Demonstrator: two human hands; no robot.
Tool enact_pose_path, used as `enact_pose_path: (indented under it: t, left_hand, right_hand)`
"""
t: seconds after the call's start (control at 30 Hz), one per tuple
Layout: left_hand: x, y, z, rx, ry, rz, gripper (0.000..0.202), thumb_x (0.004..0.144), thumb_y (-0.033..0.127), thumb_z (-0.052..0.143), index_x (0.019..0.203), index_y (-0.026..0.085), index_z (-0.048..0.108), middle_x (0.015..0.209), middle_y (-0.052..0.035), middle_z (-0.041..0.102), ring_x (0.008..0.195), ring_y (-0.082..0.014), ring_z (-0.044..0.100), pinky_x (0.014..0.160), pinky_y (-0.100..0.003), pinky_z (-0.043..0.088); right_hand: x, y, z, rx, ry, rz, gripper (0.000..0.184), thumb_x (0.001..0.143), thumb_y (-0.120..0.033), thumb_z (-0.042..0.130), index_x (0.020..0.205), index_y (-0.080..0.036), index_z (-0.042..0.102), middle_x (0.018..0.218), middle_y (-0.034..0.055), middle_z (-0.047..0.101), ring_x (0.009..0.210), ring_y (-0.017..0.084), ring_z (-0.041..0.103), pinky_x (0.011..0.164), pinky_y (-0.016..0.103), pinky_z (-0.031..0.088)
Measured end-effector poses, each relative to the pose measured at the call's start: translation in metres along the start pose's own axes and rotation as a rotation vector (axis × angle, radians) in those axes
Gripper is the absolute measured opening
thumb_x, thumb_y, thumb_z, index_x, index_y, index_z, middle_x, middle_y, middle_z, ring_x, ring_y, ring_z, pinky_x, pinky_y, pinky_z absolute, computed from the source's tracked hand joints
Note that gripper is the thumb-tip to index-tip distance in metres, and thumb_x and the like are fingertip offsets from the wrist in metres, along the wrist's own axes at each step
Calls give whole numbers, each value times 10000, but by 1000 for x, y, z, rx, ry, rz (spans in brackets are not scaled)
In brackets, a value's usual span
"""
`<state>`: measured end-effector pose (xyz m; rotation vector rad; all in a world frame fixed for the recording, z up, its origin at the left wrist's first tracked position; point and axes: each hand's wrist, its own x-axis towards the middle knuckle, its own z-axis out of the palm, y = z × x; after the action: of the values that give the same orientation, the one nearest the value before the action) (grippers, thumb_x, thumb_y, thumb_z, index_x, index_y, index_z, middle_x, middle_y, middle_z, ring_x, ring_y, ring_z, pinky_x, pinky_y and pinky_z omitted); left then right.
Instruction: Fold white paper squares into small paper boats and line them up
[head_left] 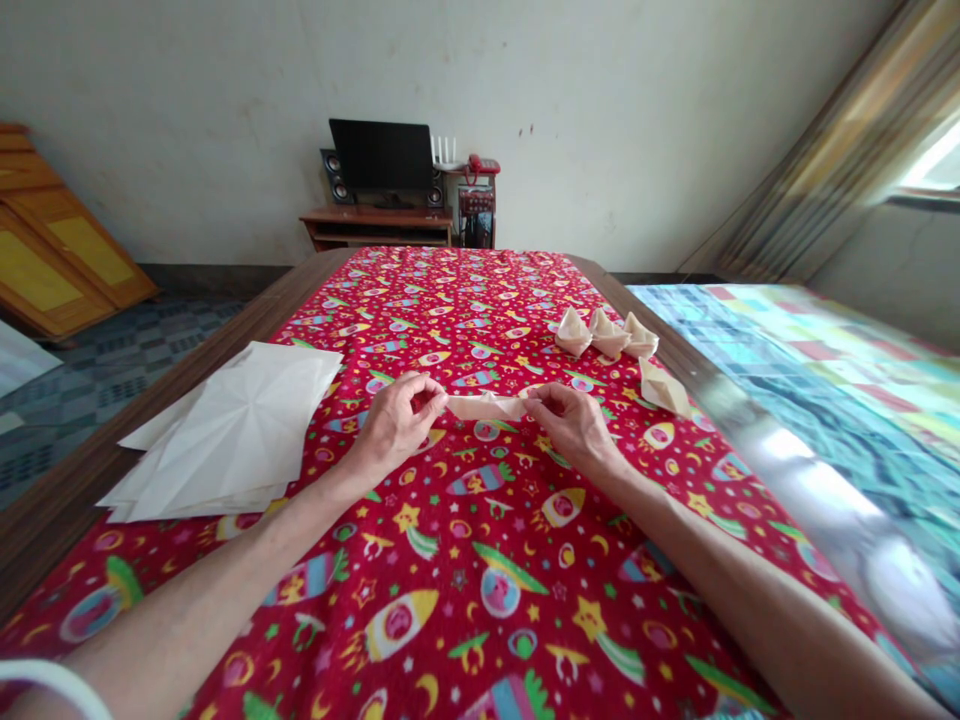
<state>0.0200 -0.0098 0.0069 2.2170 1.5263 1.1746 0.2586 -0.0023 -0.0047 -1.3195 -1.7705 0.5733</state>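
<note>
My left hand (397,420) and my right hand (574,420) each pinch one end of a narrow folded strip of cream paper (486,406), held just above the red patterned cloth (465,560). Both hands have fingers closed on the paper's ends. A stack of creased cream paper sheets (232,430) lies to the left of my left hand. Several finished folded paper shapes (607,335) sit beyond my right hand, with one more folded piece (664,388) near the cloth's right edge.
The cloth covers a long wooden table (217,340). A bed with a colourful cover (825,400) runs along the right. A desk with a monitor (382,158) stands at the far wall, a yellow cabinet (52,250) at left, curtains (832,170) at right.
</note>
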Motion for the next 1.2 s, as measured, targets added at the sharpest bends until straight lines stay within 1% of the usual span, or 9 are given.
enact_pose_path:
  t: [0.2,0.4,0.47,0.53,0.6,0.7,0.8,0.9,1.2]
  left_hand:
    - [-3,-14,8,125,-92,38,146,797,240,494,694,165,566,729,-28,602,703,-160,578,695,-279,452]
    - [-7,-19,15,212,-123,47,124,797,214,530,695,166,581,751,-27,576,674,-158,566,656,-286,470]
    - [-8,-16,15,247,-98,104,98,806,195,541,844,162,625,892,-56,609,817,-190,596,751,-318,492]
    - [-9,-10,15,292,-99,232,322,820,118,500,1124,180,586,1159,-82,587,1066,-223,552,915,-364,455]
    - [-11,-1,14,339,-184,386,549,817,20,413,1321,233,451,1374,-48,475,1273,-221,411,1052,-407,352]
    - [-16,11,14,390,-349,530,650,799,-35,340,1385,245,373,1452,2,400,1395,-200,226,1141,-454,203]
    - [-19,18,14,423,-399,548,634,791,-29,335,1388,181,369,1462,-29,385,1410,-187,188,1158,-452,155]
    - [-21,19,16,435,-414,539,650,763,-33,340,1387,145,363,1463,-59,380,1402,-166,216,1156,-414,178]
    - [-25,10,19,391,-437,516,664,751,-16,375,1399,129,340,1459,-76,384,1391,-164,248,1147,-376,214]
  right_hand:
    - [0,3,1,-154,-98,-29,179,788,-281,533,676,-173,622,599,-16,603,553,109,528,541,205,355]
    - [-2,3,5,-367,-99,-49,167,805,-288,524,727,-202,644,646,-4,638,595,129,574,575,222,352]
    - [-3,3,7,-410,-99,-42,163,808,-299,527,745,-210,647,667,-1,650,611,134,584,575,224,348]
    - [-3,3,8,-438,-102,-45,163,813,-306,524,755,-214,646,676,0,655,613,136,584,570,225,342]
    - [-3,4,8,-457,-104,-57,164,817,-305,519,757,-215,643,675,-1,655,604,135,579,567,226,337]
    - [-3,4,8,-470,-104,-84,162,824,-295,511,761,-215,637,678,-3,657,604,134,576,571,226,336]
    - [-4,5,9,-479,-94,-104,160,830,-288,508,763,-215,634,680,-3,657,604,135,576,573,229,335]
    - [-5,5,9,-481,-80,-109,153,829,-277,510,769,-215,637,682,-2,660,605,136,579,570,229,332]
    - [-8,2,8,-490,-83,-136,150,833,-255,498,759,-207,619,663,-6,645,585,124,564,557,219,322]
